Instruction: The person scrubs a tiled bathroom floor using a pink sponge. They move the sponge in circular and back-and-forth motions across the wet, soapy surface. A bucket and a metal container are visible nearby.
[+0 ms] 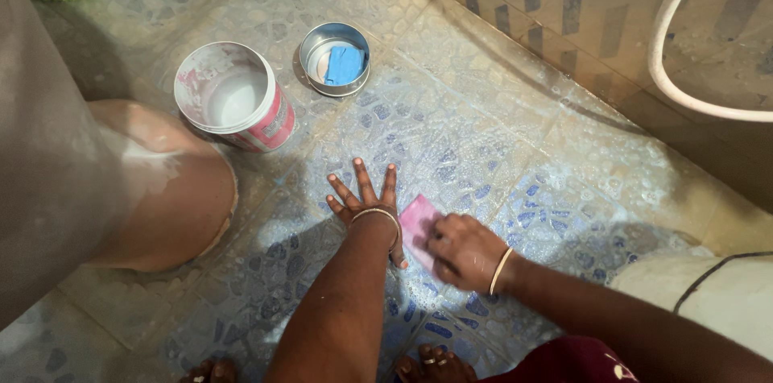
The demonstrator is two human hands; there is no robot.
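Pink scrub pad [419, 222] under right hand [467, 250], seemingly pressed

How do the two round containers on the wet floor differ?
The plastic tub is bigger and taller, pink and white, leaning, with white residue inside; the metal tin is smaller, shallow, silver, sitting flat, holding a blue piece. The tub is nearer the left hand. Both are round, open and lidless.

Pink scrub pad [418, 226] (blue-pebbled floor [515, 149])
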